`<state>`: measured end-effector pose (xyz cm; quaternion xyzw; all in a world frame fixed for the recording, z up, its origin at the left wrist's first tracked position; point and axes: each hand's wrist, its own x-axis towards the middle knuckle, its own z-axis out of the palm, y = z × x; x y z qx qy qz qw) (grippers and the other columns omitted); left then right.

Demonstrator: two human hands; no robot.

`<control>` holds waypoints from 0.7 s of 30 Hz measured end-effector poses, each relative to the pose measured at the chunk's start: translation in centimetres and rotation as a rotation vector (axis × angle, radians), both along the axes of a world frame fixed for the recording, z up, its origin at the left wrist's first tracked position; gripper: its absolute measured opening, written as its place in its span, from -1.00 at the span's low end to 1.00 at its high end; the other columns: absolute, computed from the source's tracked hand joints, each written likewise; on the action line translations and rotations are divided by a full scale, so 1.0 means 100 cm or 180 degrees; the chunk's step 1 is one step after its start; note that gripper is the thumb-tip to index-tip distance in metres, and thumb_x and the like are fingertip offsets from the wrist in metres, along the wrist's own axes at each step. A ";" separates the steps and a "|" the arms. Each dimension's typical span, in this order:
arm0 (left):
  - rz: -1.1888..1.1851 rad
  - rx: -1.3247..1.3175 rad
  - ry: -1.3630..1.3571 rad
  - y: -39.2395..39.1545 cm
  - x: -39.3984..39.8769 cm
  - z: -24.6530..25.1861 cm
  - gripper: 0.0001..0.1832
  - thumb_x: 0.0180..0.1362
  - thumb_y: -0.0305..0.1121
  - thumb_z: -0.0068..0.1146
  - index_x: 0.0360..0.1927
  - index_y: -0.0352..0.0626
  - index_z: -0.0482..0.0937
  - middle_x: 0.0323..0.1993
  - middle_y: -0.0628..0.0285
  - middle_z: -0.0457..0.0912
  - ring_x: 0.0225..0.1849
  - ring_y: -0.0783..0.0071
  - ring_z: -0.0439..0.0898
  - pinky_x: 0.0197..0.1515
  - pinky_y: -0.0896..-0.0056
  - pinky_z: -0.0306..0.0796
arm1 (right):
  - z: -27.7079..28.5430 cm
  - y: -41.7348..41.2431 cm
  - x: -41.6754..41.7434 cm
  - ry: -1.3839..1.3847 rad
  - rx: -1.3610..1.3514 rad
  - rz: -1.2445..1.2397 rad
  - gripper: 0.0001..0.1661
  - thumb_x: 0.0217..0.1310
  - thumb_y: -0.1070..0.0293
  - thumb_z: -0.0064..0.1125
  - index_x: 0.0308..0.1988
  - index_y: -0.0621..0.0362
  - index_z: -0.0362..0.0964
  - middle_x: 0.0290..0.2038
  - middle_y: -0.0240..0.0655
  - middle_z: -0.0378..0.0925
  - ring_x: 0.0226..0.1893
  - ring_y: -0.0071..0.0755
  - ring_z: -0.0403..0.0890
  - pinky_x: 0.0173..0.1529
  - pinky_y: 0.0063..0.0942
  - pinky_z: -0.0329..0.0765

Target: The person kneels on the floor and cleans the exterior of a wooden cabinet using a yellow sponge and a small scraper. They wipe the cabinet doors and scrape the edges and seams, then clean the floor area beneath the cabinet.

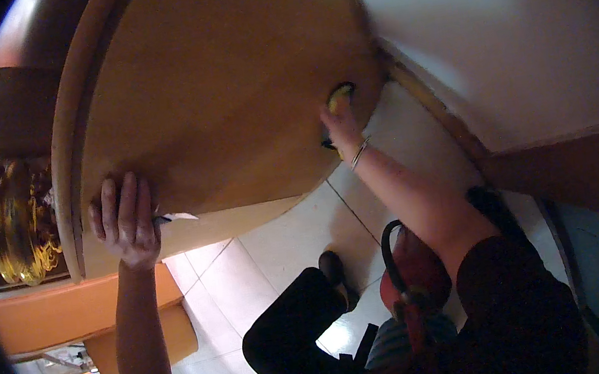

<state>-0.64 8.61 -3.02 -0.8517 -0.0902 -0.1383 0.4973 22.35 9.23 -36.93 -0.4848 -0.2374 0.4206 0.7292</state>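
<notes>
A large brown wooden panel (239, 70) with a raised rim fills the upper left and centre. My left hand (126, 227) lies on it near the rim, fingers extended over the surface. A small pale, pointed object (177, 217) with a dark part shows beside that palm; whether the hand holds it is unclear. At the panel's right side, my right hand (342, 124) grips a yellow-and-black object (341, 96) against or close to the surface. The fingers hide much of it, so its kind cannot be told. A bracelet circles the right wrist.
Shiny gold-coloured items (20, 223) sit left of the panel. A pale wall (513, 45) with a brown base stands at the right. Light floor tiles (280, 252) lie below. Near my dark-clothed legs is a red rounded object (416, 279) with a black loop. An orange-brown cabinet (143, 332) stands lower left.
</notes>
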 end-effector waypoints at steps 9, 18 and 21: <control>0.0106 -0.0002 -0.0011 -0.006 0.001 0.001 -0.74 0.25 -0.28 -0.13 -0.10 -0.02 0.57 0.02 0.34 0.52 0.15 0.27 0.41 0.27 0.19 0.04 | 0.156 -0.072 -0.073 -0.3460 0.1354 0.1109 -0.25 0.07 0.21 0.17 0.19 0.22 0.06 0.30 0.03 -0.08 0.29 0.09 0.04 0.25 -0.12 0.16; 0.0041 0.0022 -0.0017 -0.003 0.002 -0.001 -0.76 0.24 -0.28 -0.11 -0.10 0.03 0.57 0.02 0.38 0.52 0.14 0.29 0.41 0.25 0.20 0.07 | -0.038 -0.049 -0.040 -0.2282 -0.0277 0.0106 -0.20 0.06 0.31 0.11 0.22 0.37 -0.04 0.28 0.08 -0.01 0.30 0.08 0.03 0.33 -0.13 -0.01; 0.0049 0.0055 -0.0013 0.001 0.002 -0.001 -0.75 0.25 -0.27 -0.11 -0.10 0.04 0.57 0.01 0.39 0.52 0.15 0.30 0.40 0.25 0.20 0.08 | -0.088 -0.018 -0.008 -0.0415 -0.0683 0.0249 -0.21 0.09 0.42 0.02 0.26 0.23 -0.14 0.26 -0.03 0.03 0.19 -0.06 0.18 0.21 -0.26 0.16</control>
